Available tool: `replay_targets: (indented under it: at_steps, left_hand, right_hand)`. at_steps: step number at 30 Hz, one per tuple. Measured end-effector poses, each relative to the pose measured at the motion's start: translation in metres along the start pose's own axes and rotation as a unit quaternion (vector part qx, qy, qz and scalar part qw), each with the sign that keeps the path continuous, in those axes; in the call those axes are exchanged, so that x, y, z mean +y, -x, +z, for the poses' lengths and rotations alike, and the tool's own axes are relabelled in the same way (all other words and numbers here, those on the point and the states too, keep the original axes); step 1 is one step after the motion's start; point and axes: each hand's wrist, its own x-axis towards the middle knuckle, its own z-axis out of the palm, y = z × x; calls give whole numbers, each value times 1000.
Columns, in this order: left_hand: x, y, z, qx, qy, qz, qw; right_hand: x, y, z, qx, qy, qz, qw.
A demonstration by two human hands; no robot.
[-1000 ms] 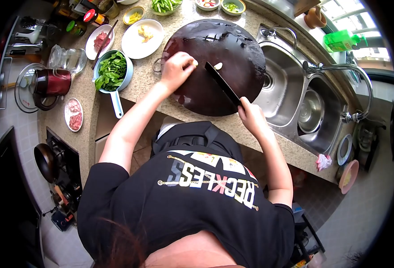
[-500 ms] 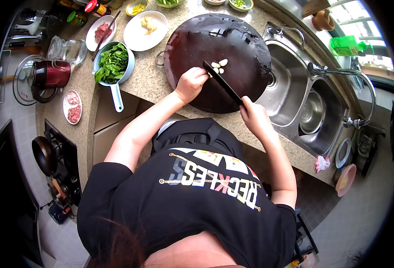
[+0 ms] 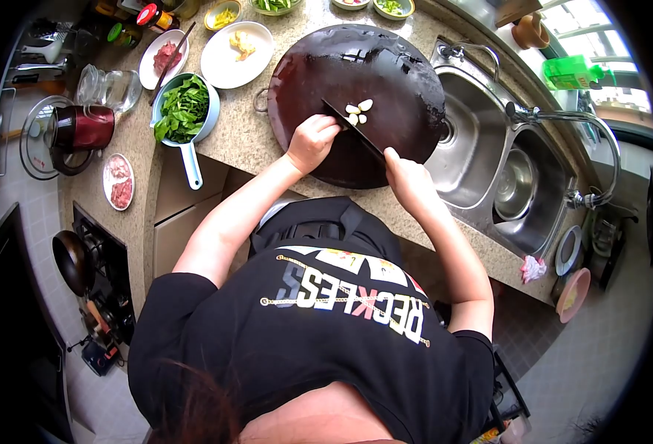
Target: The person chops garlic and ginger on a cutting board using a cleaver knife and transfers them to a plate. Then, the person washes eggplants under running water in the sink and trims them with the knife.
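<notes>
A big round dark chopping board [image 3: 334,59] lies on the counter with a wet sheen on its far side. My right hand [image 3: 409,174] is wrapped round the handle of a kitchen knife [image 3: 356,132], whose dark blade slants up and left across the board. At the near side of the blade, my left hand [image 3: 313,140] has its fingers pinched together on what looks like a garlic clove, mostly hidden by the fingertips. Several peeled garlic cloves [image 3: 359,112] lie just beyond the blade.
Left of the board are a blue-handled pot of leafy greens [image 3: 186,107], a white plate with chopped ginger-like bits [image 3: 227,70] and a plate of meat [image 3: 150,70] with chopsticks. A double sink [image 3: 474,148] with a tap stands right. Small bowls line the back.
The knife has tilted and shifted slightly left, its blade now showing as a thinner line. My right hand moved left and a little up with it. The left hand stays nearly in place.
</notes>
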Motion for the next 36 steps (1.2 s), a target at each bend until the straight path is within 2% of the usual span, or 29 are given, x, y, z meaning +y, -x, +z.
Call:
replay_targets:
  at_steps: [2,8,11,18,24,29,33,36]
  left_hand:
    - [-1,-2,1,4,5,0,1000]
    - [-2,0,2,7,2,2,1000]
    - [-1,0,0,2,-3,1,1000]
    - [-1,0,0,11,8,-2,1000]
    - [0,-1,1,24,-4,2,1000]
    - [1,0,1,12,-3,-10,1000]
    - [2,-1,1,13,6,-18,1000]
    - [2,-6,3,-3,13,-21,1000]
  right_hand:
    - [-3,5,-10,11,-4,-15,1000]
    - [-11,7,-15,-40,6,19,999]
    - [-4,0,9,0,-14,6,1000]
    - [-9,5,-15,-6,-24,9,1000]
    - [-13,6,-24,-59,-24,37,997]
    - [-9,-10,13,-15,-48,33,998]
    - [-7,-10,14,-2,-57,26,998]
    - [-5,-6,11,23,-88,60,994]
